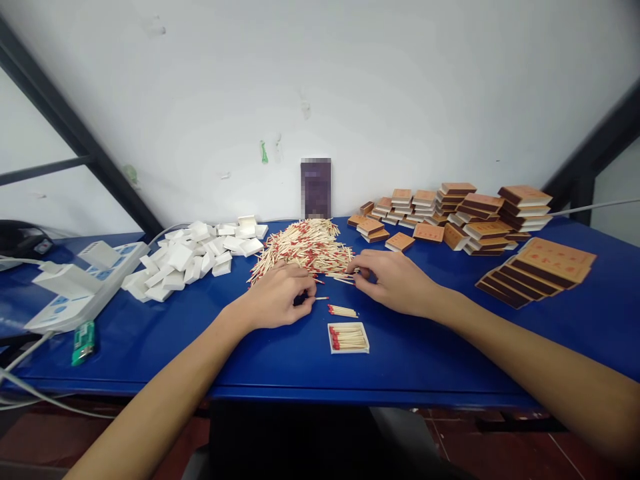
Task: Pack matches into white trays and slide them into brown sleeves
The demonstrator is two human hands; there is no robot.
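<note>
At the front edge of a big heap of red-headed matches, my left hand is curled palm down. A single match sticks out from between its thumb and fingers. Across from it, my right hand has thumb and fingertips drawn together by a few matches at the heap's right edge; what they pinch, if anything, is hidden. Between me and the heap lies a small row of matches, heads to the left. Just below that row is a white matchbox tray partly filled with matches.
White empty trays are piled left of the heap. Orange-and-brown matchboxes stand stacked at the right, with a leaning stack nearer. A power strip and a green lighter lie left on the blue table.
</note>
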